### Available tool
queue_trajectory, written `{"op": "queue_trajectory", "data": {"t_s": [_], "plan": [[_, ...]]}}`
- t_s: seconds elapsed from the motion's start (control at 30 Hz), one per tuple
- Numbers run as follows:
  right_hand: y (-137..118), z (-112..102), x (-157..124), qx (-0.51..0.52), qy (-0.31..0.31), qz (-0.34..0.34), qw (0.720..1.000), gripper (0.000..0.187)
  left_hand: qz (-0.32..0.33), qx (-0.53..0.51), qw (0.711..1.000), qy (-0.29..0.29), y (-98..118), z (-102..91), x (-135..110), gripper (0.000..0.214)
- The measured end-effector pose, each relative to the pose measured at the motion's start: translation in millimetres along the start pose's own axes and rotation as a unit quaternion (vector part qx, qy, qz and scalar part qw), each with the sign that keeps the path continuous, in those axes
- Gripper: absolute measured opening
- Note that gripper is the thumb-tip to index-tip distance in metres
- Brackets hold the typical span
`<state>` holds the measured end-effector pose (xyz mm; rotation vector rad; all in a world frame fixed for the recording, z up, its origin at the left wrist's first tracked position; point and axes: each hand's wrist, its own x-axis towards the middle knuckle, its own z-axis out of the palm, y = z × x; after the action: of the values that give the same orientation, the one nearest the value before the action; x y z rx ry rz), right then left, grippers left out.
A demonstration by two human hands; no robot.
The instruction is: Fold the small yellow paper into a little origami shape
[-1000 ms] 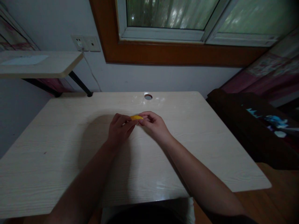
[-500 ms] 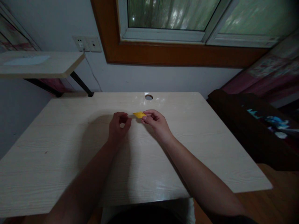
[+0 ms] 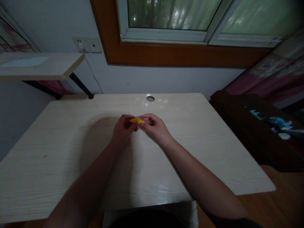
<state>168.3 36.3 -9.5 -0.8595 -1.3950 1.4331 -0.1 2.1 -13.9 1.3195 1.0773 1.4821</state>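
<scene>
A small piece of folded yellow paper (image 3: 137, 120) is held above the far middle of the desk, between my two hands. My left hand (image 3: 123, 128) pinches it from the left, thumb in front and fingers behind. From the right, my right hand (image 3: 154, 126) also has thumb and fingers closed on it. The fingertips of both hands nearly meet, and they cover part of the paper. Its exact folded shape is too small to make out.
Beneath my hands lies the pale wood desk (image 3: 71, 177), with a round cable hole (image 3: 150, 98) near its back edge. A raised shelf (image 3: 59, 68) on black legs stands at the left. Beyond the right edge is a dark cabinet (image 3: 237, 126). A window (image 3: 171, 19) is ahead.
My left hand, earlier apart and empty, has closed on the yellow paper. The paper has moved slightly left and nearer me, with my right hand still on it.
</scene>
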Motion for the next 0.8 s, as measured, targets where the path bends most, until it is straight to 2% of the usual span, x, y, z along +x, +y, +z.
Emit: {"op": "queue_trajectory", "data": {"t_s": [0.2,0.33,0.6,0.8], "plan": [[-1,4,-1,0.006,-0.006,-0.007,1.000,0.033,-0.015,-0.016,1.000,0.009,4,2.9,-1,0.029],[-2,4,-1,0.008,0.011,-0.013,1.000,0.033,-0.021,-0.038,0.999,0.016,10,4.8,-1,0.027],[-1,-2,-1,0.004,-0.002,0.001,1.000,0.025,-0.047,-0.033,0.997,-0.052,8,3.6,-2,0.029],[-6,-2,-1,0.014,-0.003,0.011,1.000,0.023,-0.048,-0.041,0.996,-0.061,3,2.2,-3,0.026]]}}
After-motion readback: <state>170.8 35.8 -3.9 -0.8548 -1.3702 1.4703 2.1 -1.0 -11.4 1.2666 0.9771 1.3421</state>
